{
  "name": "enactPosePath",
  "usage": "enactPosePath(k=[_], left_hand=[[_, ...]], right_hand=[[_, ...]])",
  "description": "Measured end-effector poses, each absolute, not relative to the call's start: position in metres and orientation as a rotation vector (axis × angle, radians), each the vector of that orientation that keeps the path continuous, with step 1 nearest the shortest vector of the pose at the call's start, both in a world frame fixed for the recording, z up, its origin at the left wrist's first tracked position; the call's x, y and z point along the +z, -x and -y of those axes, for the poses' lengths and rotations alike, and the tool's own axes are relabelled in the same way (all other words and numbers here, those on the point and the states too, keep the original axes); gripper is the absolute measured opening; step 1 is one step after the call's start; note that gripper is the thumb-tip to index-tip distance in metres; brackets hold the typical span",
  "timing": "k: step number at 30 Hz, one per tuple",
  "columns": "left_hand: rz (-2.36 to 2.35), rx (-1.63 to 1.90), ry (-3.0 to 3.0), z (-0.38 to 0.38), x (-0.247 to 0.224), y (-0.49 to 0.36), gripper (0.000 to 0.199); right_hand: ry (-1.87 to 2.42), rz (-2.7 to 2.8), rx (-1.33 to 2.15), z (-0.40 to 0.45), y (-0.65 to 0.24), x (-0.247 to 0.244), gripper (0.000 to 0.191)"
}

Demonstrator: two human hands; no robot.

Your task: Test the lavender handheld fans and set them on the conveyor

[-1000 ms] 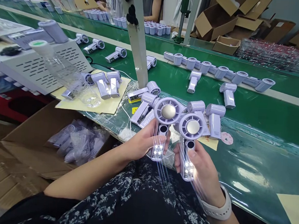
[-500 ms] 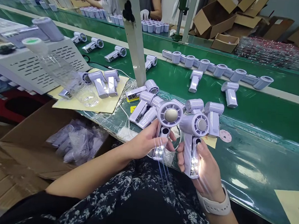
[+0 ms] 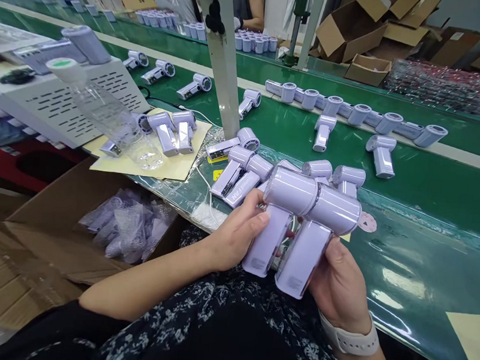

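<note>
My left hand (image 3: 241, 230) grips a lilac handheld fan (image 3: 267, 241) by its handle, thumb on the near side. A second handheld fan (image 3: 303, 258) of the same kind is in my right hand (image 3: 342, 284), its fingers partly hidden behind the handle. Both are held side by side above my lap, heads touching or nearly so, smooth sides of the handles toward me. Just beyond them, several more fans (image 3: 245, 186) lie clustered on the bench edge, partly covered by the two I hold. A white cable (image 3: 206, 185) runs beside that cluster.
A grey post (image 3: 223, 61) rises from the bench. Fans stand in a row (image 3: 359, 115) along the green conveyor (image 3: 433, 180). To the left are a clear bottle (image 3: 103, 115), a vented metal box (image 3: 109, 87) and a carton (image 3: 51, 225) of bagged fans. Co-workers sit across the line.
Both fans have turned over: the grilles and lit handle fronts faced me before, and now their smooth sides do. The two heads have come together. The view has shifted slightly.
</note>
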State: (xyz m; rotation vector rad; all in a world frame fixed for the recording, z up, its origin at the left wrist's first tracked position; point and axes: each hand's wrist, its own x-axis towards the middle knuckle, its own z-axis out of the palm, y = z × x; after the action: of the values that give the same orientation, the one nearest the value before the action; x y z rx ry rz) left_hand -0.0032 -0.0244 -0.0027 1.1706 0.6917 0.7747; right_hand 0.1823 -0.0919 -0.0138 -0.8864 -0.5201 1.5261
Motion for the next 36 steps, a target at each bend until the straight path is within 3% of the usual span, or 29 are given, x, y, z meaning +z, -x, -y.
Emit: enactPosePath(k=[6,10,19,30,36], left_hand=[[-0.56,0.693,-0.954,0.022,0.008,0.005,0.055],[-0.523,0.602,-0.861,0.018,0.003,0.001,0.061],[-0.49,0.629,-0.769,0.021,0.002,0.002,0.032],[-0.539,0.624,-0.954,0.014,0.001,0.002,0.064],[-0.507,0.605,-1.003,0.015,0.004,0.002,0.06]], right_hand=[[0.937,0.48,1.389,0.086,-0.184,-0.008,0.023],[0.917,0.431,1.525,0.082,-0.18,-0.007,0.03],[0.848,0.472,1.517,0.086,-0.18,-0.001,0.033],[0.989,0.455,1.201,0.09,-0.189,-0.01,0.028],[0.951,0.421,1.258,0.091,-0.186,-0.018,0.026]])
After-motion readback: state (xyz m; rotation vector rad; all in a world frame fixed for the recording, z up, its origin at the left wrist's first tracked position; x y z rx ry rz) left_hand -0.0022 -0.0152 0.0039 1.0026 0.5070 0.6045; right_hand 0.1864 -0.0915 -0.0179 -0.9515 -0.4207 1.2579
